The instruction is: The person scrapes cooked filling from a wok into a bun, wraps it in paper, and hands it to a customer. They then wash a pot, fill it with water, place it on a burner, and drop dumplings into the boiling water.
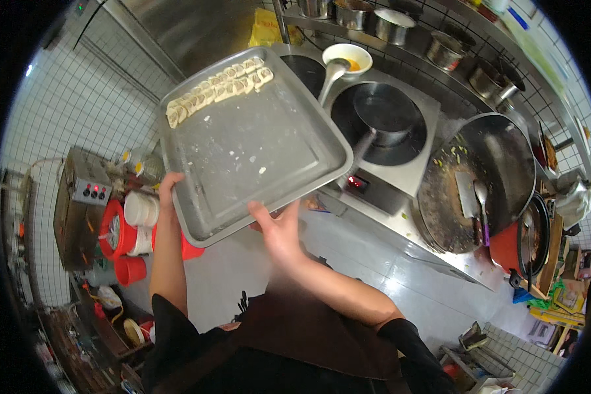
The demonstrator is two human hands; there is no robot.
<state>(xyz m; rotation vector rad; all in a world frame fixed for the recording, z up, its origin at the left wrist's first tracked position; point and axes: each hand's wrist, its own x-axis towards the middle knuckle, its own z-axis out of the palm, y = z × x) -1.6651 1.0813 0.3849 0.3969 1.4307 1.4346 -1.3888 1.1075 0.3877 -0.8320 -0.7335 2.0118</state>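
A grey metal baking tray (256, 143) is held up in front of me, tilted, between both hands. My left hand (171, 186) grips its left rim near the lower corner. On the near rim, my right hand (278, 224) has its thumb over the edge and its fingers underneath, partly hidden. Two rows of small filled dough pieces (216, 93), probably dumplings, line the tray's far side. White flour marks and dough bits are scattered over the tray's bare floor. Past its right edge, a small saucepan (386, 115) stands on a black induction hob (342, 135).
A white bowl (347, 51) with yellow liquid and a ladle (332, 79) sits behind the saucepan. Farther right, a large wok (473, 182) holds a cleaver (467, 194) and a spoon (481, 194). Several pots line the steel shelf (423, 47). Red buckets (130, 271) stand at left.
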